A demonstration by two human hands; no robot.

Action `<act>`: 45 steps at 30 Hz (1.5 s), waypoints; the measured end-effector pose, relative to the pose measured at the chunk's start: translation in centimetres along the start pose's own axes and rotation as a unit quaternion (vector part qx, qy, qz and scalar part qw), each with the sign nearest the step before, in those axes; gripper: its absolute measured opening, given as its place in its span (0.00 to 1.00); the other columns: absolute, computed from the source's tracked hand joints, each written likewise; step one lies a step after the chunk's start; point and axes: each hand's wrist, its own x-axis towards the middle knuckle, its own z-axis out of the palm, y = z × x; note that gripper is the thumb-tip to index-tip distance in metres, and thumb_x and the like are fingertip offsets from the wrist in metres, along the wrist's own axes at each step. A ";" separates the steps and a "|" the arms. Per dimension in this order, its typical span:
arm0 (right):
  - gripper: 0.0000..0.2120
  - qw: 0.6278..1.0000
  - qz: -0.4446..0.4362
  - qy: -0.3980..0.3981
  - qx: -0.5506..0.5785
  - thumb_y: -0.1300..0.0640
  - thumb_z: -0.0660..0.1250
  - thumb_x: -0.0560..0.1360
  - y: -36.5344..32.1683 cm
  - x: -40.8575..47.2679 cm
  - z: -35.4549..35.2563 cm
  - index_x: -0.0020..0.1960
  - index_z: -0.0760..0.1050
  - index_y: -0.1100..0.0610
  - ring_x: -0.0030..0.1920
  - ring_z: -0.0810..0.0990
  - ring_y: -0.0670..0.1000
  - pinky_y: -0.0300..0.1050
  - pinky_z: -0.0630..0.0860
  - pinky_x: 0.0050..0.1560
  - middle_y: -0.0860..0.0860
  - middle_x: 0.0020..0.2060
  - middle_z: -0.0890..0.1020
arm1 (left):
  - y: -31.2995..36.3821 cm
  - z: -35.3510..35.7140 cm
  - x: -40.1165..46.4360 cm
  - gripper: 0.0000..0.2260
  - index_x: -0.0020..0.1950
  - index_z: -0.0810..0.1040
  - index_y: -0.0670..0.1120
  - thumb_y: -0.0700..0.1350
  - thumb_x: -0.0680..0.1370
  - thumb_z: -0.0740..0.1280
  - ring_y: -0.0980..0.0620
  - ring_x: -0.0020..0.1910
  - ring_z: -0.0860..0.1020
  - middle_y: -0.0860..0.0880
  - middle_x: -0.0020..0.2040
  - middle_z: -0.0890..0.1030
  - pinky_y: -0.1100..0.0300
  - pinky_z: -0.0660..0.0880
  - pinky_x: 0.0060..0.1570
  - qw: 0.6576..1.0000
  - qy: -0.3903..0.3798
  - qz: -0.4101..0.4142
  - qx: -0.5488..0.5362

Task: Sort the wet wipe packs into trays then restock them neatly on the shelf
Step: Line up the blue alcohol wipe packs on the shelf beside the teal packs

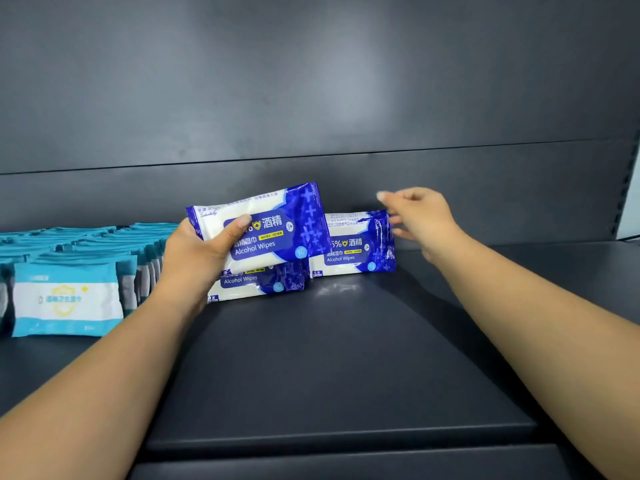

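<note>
**Operator:** I see 2 arms entering from the lower edge of the head view. Both forearms are bare up to the frame edge; no sleeve, cuff or glove shows on either.

**Checker:** Wrist items?

**Operator:** None that I can see: both wrists are bare, and I can make out no ring on the visible fingers. The left hand (194, 254) shows a short, plain thumbnail. The right hand (420, 216) shows pale, short nails at the fingertips, slightly blurred.

**Checker:** Markings?

**Operator:** I can make out none on either forearm.
</note>
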 end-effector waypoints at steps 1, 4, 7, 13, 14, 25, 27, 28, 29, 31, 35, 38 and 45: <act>0.08 0.996 0.018 -0.061 0.058 0.50 0.69 0.73 -1.4 -1.0 0.2 0.43 0.73 0.53 0.41 0.77 0.47 0.41 0.76 0.42 0.50 0.41 0.78 | 0.0 0.2 -0.1 0.06 0.44 0.77 0.50 0.46 0.71 0.72 0.55 0.37 0.81 0.51 0.43 0.82 0.58 0.79 0.40 1.000 -0.006 0.007 0.016; 0.05 0.960 0.057 -0.266 0.059 0.54 0.69 0.73 -3.0 -3.6 1.6 0.47 0.76 0.53 0.44 0.83 0.48 0.45 0.81 0.45 0.49 0.42 0.83 | -0.2 1.1 -0.7 0.05 0.42 0.76 0.50 0.45 0.71 0.72 0.61 0.33 0.80 0.57 0.36 0.82 0.67 0.77 0.34 0.997 -0.037 0.034 0.063; 0.08 0.959 0.049 -0.278 0.018 0.63 0.72 0.70 -2.3 -4.1 2.8 0.47 0.76 0.57 0.43 0.84 0.51 0.48 0.81 0.48 0.52 0.43 0.84 | -0.5 1.9 -1.3 0.04 0.42 0.76 0.50 0.45 0.72 0.71 0.65 0.29 0.78 0.60 0.31 0.81 0.71 0.74 0.30 0.991 -0.075 0.054 0.100; 0.07 0.990 0.053 -0.128 0.040 0.66 0.71 0.70 -0.6 -1.4 -0.7 0.45 0.76 0.58 0.35 0.83 0.49 0.48 0.82 0.43 0.58 0.44 0.83 | -0.3 2.1 -1.7 0.22 0.59 0.75 0.44 0.57 0.73 0.64 0.50 0.50 0.79 0.49 0.48 0.81 0.56 0.73 0.58 0.965 -0.125 0.022 0.229; 0.07 0.991 0.056 -0.113 0.031 0.66 0.71 0.70 0.0 -0.9 -1.4 0.44 0.76 0.58 0.33 0.83 0.48 0.45 0.82 0.39 0.57 0.44 0.83 | -0.1 1.9 -2.1 0.19 0.60 0.75 0.46 0.56 0.75 0.64 0.50 0.52 0.78 0.50 0.49 0.80 0.60 0.71 0.57 0.949 -0.128 0.045 0.285; 0.08 0.987 0.075 -0.124 -0.070 0.65 0.72 0.70 2.7 0.8 0.4 0.44 0.74 0.57 0.47 0.80 0.53 0.47 0.77 0.51 0.56 0.53 0.81 | -0.7 2.8 -6.6 0.20 0.61 0.73 0.49 0.59 0.80 0.52 0.48 0.60 0.73 0.48 0.62 0.75 0.56 0.69 0.59 0.700 -0.338 0.123 0.617; 0.16 0.983 0.052 -0.131 -0.117 0.64 0.75 0.67 2.9 0.9 1.0 0.52 0.74 0.58 0.51 0.80 0.53 0.46 0.76 0.54 0.54 0.55 0.80 | -0.8 2.8 -6.5 0.20 0.60 0.73 0.48 0.59 0.79 0.51 0.48 0.59 0.73 0.48 0.60 0.76 0.55 0.69 0.58 0.693 -0.342 0.120 0.623; 0.22 0.980 0.044 -0.130 -0.147 0.62 0.76 0.66 3.1 0.9 1.1 0.56 0.73 0.58 0.54 0.79 0.53 0.47 0.75 0.58 0.53 0.56 0.80 | -0.8 2.8 -6.6 0.20 0.60 0.73 0.48 0.59 0.79 0.51 0.48 0.58 0.73 0.48 0.60 0.76 0.55 0.70 0.58 0.691 -0.344 0.118 0.624; 0.27 0.974 0.035 -0.125 -0.187 0.60 0.77 0.65 3.3 0.9 1.2 0.60 0.71 0.58 0.57 0.77 0.53 0.48 0.73 0.61 0.53 0.58 0.78 | -0.8 2.8 -6.5 0.20 0.59 0.73 0.48 0.60 0.79 0.51 0.48 0.58 0.73 0.48 0.59 0.76 0.54 0.70 0.58 0.692 -0.343 0.118 0.624; 0.32 0.958 0.014 -0.103 -0.266 0.56 0.77 0.66 3.5 1.0 1.3 0.65 0.68 0.58 0.61 0.74 0.54 0.44 0.70 0.61 0.53 0.62 0.75 | -0.8 2.8 -6.5 0.21 0.59 0.73 0.49 0.60 0.79 0.51 0.49 0.57 0.74 0.48 0.59 0.76 0.54 0.70 0.57 0.692 -0.341 0.118 0.626; 0.28 0.949 -0.006 -0.059 -0.309 0.54 0.74 0.68 3.9 1.1 2.0 0.64 0.68 0.59 0.62 0.72 0.53 0.41 0.67 0.51 0.53 0.62 0.75 | -0.8 3.0 -6.6 0.21 0.59 0.74 0.49 0.61 0.78 0.51 0.49 0.57 0.74 0.49 0.59 0.76 0.54 0.70 0.57 0.693 -0.344 0.122 0.622; 0.28 0.951 -0.001 -0.045 -0.306 0.54 0.74 0.69 4.1 1.3 2.2 0.64 0.68 0.59 0.63 0.72 0.53 0.42 0.68 0.54 0.53 0.62 0.75 | -0.8 2.8 -5.7 0.22 0.57 0.74 0.49 0.62 0.78 0.52 0.48 0.57 0.74 0.48 0.58 0.76 0.55 0.71 0.56 0.709 -0.306 0.108 0.626; 0.42 0.929 -0.081 -0.011 -0.362 0.51 0.75 0.68 4.3 0.7 1.6 0.73 0.54 0.49 0.70 0.60 0.55 0.49 0.62 0.66 0.53 0.71 0.60 | -2.2 1.5 -2.1 0.21 0.66 0.71 0.48 0.59 0.79 0.55 0.44 0.64 0.69 0.44 0.64 0.69 0.54 0.67 0.62 0.687 -0.216 0.035 0.693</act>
